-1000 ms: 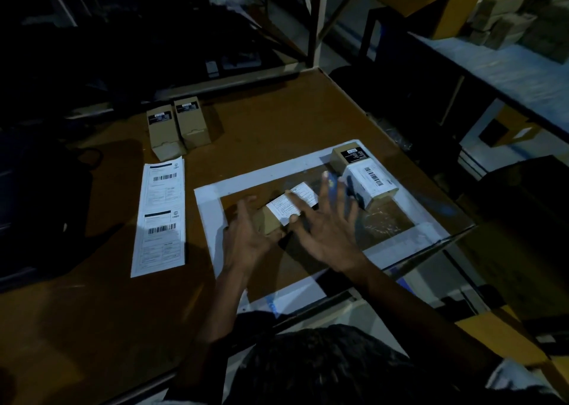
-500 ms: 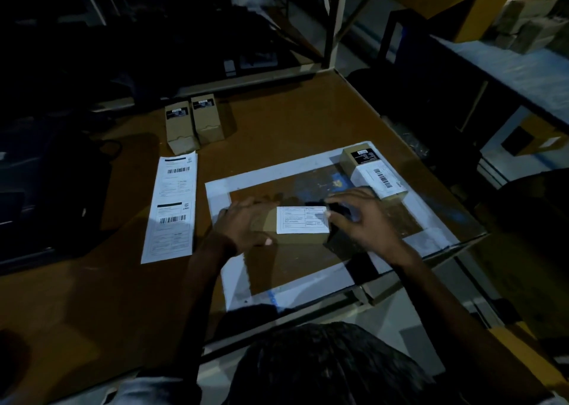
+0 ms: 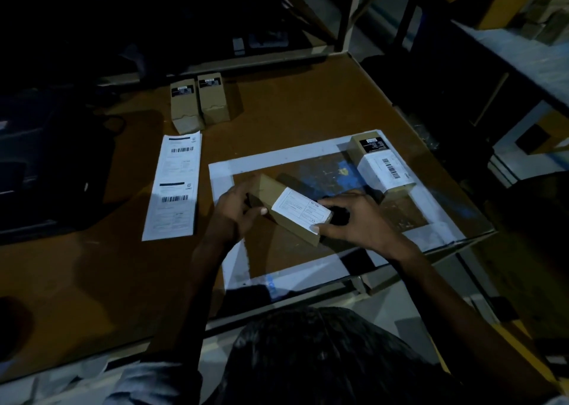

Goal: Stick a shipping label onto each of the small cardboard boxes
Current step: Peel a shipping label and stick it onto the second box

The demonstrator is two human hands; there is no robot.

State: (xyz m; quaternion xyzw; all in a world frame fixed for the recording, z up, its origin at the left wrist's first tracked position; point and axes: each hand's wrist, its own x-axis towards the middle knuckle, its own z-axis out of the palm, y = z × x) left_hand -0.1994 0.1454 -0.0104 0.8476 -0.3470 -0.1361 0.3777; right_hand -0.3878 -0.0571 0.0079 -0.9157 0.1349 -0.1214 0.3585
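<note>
A small cardboard box (image 3: 277,192) with a white shipping label (image 3: 300,209) on its top is tilted up off the table inside the white taped rectangle (image 3: 277,160). My left hand (image 3: 237,209) grips its left end. My right hand (image 3: 357,217) pinches its right end, thumb at the near corner and fingers over the label's edge. A second labelled box (image 3: 381,161) lies at the rectangle's far right corner. Two unlabelled boxes (image 3: 198,103) stand side by side further back. A strip of two shipping labels (image 3: 175,186) lies flat to the left.
The brown table (image 3: 308,106) ends at its right edge (image 3: 431,146) and near edge. A dark bag or machine (image 3: 55,164) sits at the left. Shelves with more cartons (image 3: 548,13) stand at the far right. A metal post (image 3: 348,10) rises behind the table.
The box has been lifted and turned, its right end now nearer me. My right hand went from pressing flat on the label to pinching the box's end. The camera view shifted slightly.
</note>
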